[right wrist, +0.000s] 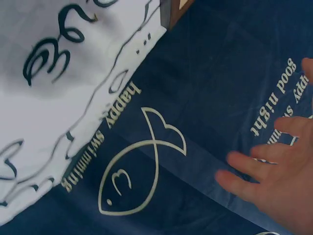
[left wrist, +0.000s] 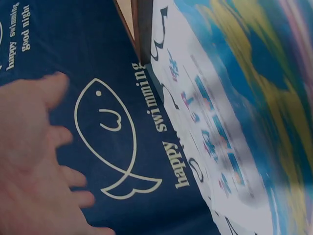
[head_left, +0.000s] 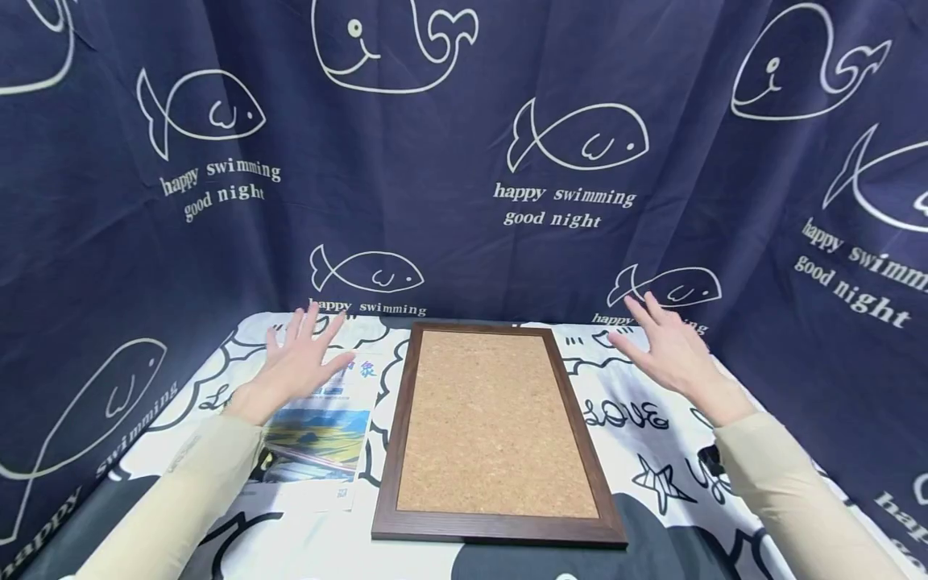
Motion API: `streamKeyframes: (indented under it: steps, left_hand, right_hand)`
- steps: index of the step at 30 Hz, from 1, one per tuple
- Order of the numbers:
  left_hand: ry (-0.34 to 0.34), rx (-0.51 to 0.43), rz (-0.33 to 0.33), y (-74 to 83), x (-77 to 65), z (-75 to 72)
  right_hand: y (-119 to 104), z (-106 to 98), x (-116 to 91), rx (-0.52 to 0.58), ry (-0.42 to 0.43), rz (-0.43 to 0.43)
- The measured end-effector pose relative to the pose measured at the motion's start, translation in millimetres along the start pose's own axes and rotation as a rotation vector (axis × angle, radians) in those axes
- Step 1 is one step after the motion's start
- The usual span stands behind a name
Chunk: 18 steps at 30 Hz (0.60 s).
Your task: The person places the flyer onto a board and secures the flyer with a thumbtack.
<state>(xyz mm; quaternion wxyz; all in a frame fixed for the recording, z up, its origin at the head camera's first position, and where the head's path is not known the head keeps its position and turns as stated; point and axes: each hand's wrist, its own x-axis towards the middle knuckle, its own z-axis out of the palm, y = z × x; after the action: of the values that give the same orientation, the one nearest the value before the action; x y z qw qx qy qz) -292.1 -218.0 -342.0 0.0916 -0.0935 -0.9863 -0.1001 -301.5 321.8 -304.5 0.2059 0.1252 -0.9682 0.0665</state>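
Fingers spread, my left hand (head_left: 299, 362) is held above a printed sheet (head_left: 319, 435) with a colourful landscape picture and touches nothing. My right hand (head_left: 674, 354), also with spread fingers, hovers over the patterned cloth at the right and holds nothing. Between the two hands lies a cork board (head_left: 500, 427) in a dark brown wooden frame (head_left: 500, 528). In the left wrist view the sheet (left wrist: 234, 117) shows beside my outstretched hand (left wrist: 39, 156). The right wrist view has my hand (right wrist: 279, 171) against the dark curtain.
A white cloth with black drawings (head_left: 623, 459) covers the table. Dark blue curtains (head_left: 464, 161) printed with fish and whales hang behind it and along both sides. A corner of the frame (right wrist: 168, 12) shows at the top of the right wrist view.
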Motion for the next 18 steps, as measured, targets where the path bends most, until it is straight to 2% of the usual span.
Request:
streamKeyframes:
  steps: [7,11,15,18]
  left_hand:
    - [-0.14,-0.023,-0.178,-19.2,-34.3,-6.1]
    - [-0.23,-0.036,-0.27,-31.1,-55.7,-6.7]
    - [-0.307,-0.028,-0.335,-40.1,-74.9,-3.0]
    - [-0.355,-0.015,-0.364,-45.1,-87.6,1.4]
  right_hand:
    - [6.2,20.7,-3.9,0.131,-0.085,-0.126]
    - [12.2,33.7,-8.4,0.169,-0.169,-0.166]
    - [19.0,44.4,-15.1,0.191,-0.278,-0.169]
    - [23.1,51.3,-18.6,0.19,-0.319,-0.156]
